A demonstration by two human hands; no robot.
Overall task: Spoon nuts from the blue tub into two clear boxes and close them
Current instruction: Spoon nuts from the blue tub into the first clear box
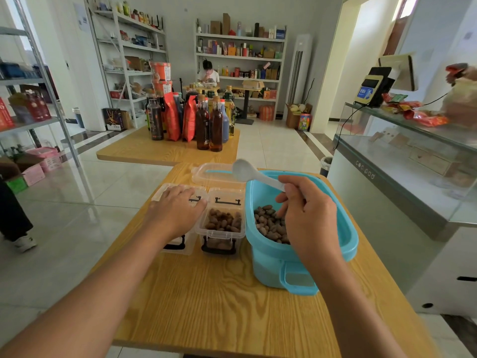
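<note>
Nuts (271, 224): brown, heaped in the blue tub (304, 264), which stands open at the right of the wooden table (219, 306); a further lot fills the right clear box (222, 228).

Left clear box (178, 244): near the table's left edge, touching the right clear box. Lid on, or so it appears under the hand; black latch visible at its near end. Contents hidden.

Left hand (178, 210): laid palm-down on top of the left clear box, fingers straight and spread, pressing flat, gripping nothing.

Right clear box: between the left box and the tub, just beside both. No lid on it; nuts reach close to the rim. Black latches at near and far ends.

Loose clear lid (211, 174): lies flat on the table behind the two boxes, at the far edge.

White spoon (254, 175): bowl raised and pointing away to the left, above the tub's far rim and the loose lid; bowl looks empty.

Right hand (307, 215): over the tub, fingers curled around the spoon's handle, thumb on top.

Blue tub: rounded rectangular, handle facing the viewer, roughly a third full.

Second table (154, 151): behind, carrying dark bottles (209, 125) and red packets (180, 117).

Glass counter (400, 156): at far right.
</note>
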